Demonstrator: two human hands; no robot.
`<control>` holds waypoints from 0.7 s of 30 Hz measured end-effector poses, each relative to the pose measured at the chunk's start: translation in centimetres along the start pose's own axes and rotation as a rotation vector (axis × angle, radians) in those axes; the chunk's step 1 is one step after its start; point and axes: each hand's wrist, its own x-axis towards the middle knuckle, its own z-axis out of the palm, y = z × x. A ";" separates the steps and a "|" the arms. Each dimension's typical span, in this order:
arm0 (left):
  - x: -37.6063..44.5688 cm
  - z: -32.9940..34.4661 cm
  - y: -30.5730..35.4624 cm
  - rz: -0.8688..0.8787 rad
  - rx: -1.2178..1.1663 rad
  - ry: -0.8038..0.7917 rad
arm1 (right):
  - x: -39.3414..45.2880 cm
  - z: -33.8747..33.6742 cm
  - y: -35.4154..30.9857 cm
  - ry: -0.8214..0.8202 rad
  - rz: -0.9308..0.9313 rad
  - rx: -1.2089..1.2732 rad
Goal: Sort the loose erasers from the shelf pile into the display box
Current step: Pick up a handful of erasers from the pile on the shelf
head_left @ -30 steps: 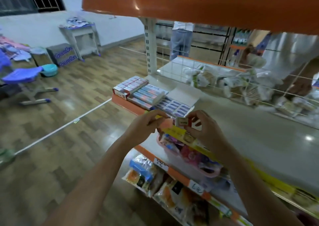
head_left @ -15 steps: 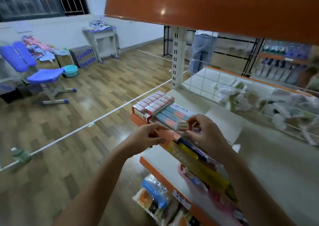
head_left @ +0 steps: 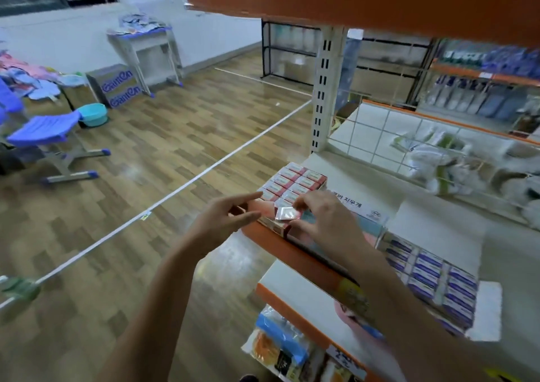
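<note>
While pinched, eraser (head_left: 287,214) sits in right grip (head_left: 320,218).

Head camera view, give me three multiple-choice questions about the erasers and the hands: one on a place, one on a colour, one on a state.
1. Where is the red display box?
A. at the shelf's left front corner
B. on the floor
C. on the purple chair

2. What colour is the shelf's front edge?
A. green
B. orange
C. black

3. What is the right hand doing?
A. hanging idle
B. gripping a bottle
C. pinching a small eraser

Answers: 1 A, the box sits at the shelf corner beside the white post; 2 B, the edge strip is orange; 3 C, fingertips hold the wrapped eraser over the box, while the left hand is open.
</note>
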 end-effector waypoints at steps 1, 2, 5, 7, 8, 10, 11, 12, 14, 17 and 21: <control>0.6 -0.7 -0.4 0.002 0.001 -0.028 | 0.2 0.4 -0.5 0.002 0.016 -0.020; 1.2 -1.3 -0.8 0.011 0.000 -0.059 | 0.3 0.8 -1.0 0.003 0.032 -0.042; 3.0 -2.9 -1.7 0.043 0.000 -0.121 | 0.7 1.4 -2.1 0.011 0.080 -0.084; 4.2 -3.5 -2.1 0.059 0.024 -0.139 | 1.0 1.6 -2.5 0.013 0.115 -0.107; 4.8 -3.6 -2.2 0.072 0.014 -0.154 | 1.0 1.5 -2.6 0.013 0.138 -0.116; 5.6 -3.6 -2.3 0.099 -0.058 -0.201 | 0.9 1.5 -2.9 0.019 0.182 -0.133; 5.8 -3.6 -2.3 0.110 -0.088 -0.230 | 0.8 1.6 -3.0 0.023 0.199 -0.149; 6.1 -3.5 -2.3 0.120 -0.105 -0.260 | 0.6 1.8 -3.3 0.023 0.214 -0.166; 6.6 -3.5 -2.3 0.129 -0.114 -0.311 | 0.5 2.4 -3.9 0.025 0.234 -0.187; 7.1 -3.3 -2.2 0.140 -0.124 -0.367 | 0.4 3.2 -4.5 0.052 0.254 -0.186; 7.2 -3.2 -2.2 0.147 -0.161 -0.409 | -0.2 4.2 -4.8 0.098 0.285 -0.207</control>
